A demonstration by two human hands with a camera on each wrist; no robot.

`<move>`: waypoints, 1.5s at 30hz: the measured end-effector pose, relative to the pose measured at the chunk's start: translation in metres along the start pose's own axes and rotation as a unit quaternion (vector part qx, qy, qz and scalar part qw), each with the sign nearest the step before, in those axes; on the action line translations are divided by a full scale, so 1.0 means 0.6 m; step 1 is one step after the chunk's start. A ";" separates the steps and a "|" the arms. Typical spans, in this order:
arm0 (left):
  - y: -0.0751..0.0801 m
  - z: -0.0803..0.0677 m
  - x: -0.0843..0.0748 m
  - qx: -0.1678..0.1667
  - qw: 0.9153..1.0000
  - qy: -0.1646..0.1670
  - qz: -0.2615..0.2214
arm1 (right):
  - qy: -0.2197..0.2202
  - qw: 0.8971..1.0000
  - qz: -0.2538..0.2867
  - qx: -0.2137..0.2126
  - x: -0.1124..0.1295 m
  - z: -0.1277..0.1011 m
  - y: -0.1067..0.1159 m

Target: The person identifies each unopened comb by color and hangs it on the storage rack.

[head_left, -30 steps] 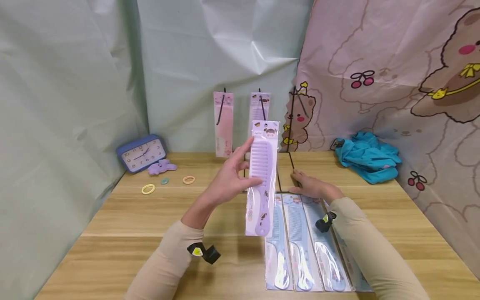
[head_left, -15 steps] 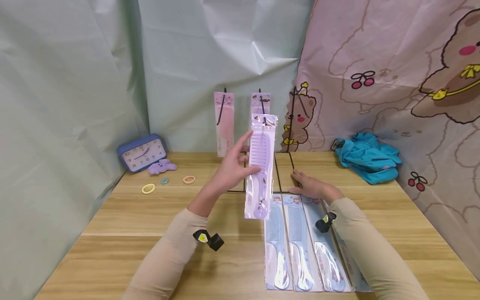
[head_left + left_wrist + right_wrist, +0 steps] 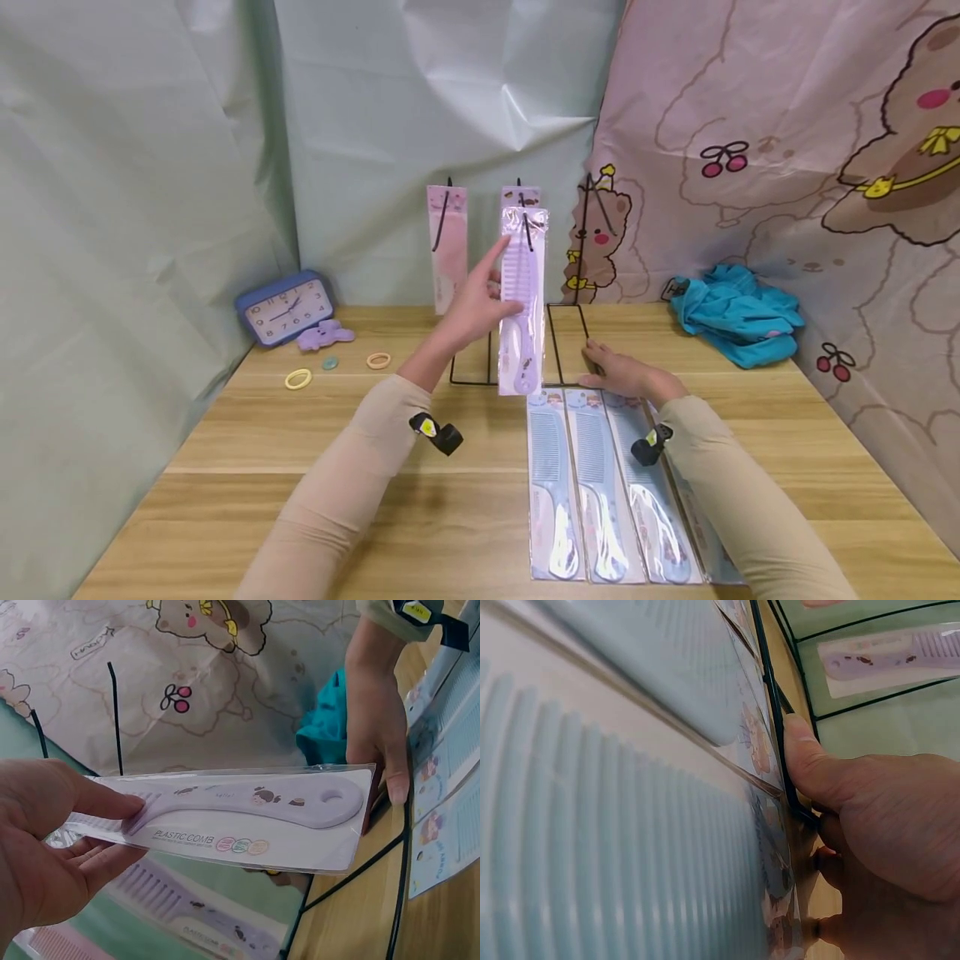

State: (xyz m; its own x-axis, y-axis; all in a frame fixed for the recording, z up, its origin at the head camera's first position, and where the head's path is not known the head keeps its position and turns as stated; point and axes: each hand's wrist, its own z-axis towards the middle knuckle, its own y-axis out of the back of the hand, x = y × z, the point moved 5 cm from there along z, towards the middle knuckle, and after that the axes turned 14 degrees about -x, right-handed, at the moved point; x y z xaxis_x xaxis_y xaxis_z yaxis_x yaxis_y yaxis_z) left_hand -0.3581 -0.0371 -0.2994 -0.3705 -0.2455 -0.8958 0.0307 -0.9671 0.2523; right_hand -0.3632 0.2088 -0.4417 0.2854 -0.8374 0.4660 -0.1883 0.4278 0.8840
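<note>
My left hand [image 3: 476, 304] pinches a bagged purple comb [image 3: 522, 354] between thumb and fingers, upright before the black wire rack [image 3: 474, 383]. At the top of its card, the end of the middle hook [image 3: 528, 237] shows in front; the hole itself is too small to make out. Another purple comb [image 3: 202, 915] hangs behind it, mostly covered in the head view. A packaged pink comb [image 3: 448, 250] hangs from the left hook. The right hook [image 3: 604, 208] bears nothing. My right hand [image 3: 618, 368] grips the rack's front right base corner, thumb [image 3: 802, 746] against the wire.
Several packaged blue combs [image 3: 553, 508] lie side by side in front of the rack, partly under the right forearm. A blue clock [image 3: 287, 308], a purple plush hair tie [image 3: 324, 334] and small rings [image 3: 297, 379] sit at left. Teal cloth [image 3: 738, 317] lies at right.
My left hand has moved forward and up with the purple comb, bringing its card top to the middle hook, whose tip now shows in front. The right hand has stayed on the rack.
</note>
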 end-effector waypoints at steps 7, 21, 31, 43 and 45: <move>-0.005 0.036 0.002 -0.010 0.999 0.008 0.044 | -0.004 1.000 -0.001 0.000 -0.001 0.000 0.001; -0.008 0.086 0.012 -0.024 0.997 0.025 0.064 | -0.007 1.000 0.000 0.001 -0.003 0.000 -0.003; -0.010 0.099 0.014 -0.013 0.996 0.008 0.090 | -0.008 1.000 -0.009 0.000 -0.007 0.002 -0.003; -0.016 0.101 0.023 -0.001 0.994 0.004 0.107 | -0.006 1.000 -0.005 -0.001 -0.006 0.000 -0.003; -0.018 0.101 0.024 0.001 0.994 0.006 0.106 | -0.004 1.000 -0.004 -0.002 -0.007 0.000 -0.003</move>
State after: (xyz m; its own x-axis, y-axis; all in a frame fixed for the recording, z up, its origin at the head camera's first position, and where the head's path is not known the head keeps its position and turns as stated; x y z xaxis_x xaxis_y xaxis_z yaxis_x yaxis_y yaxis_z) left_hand -0.4203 -0.0263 -0.2930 -0.3455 -0.4450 -0.8262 0.1062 -0.8933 0.4367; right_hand -0.3639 0.2114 -0.4451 0.2793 -0.8436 0.4586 -0.1823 0.4224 0.8879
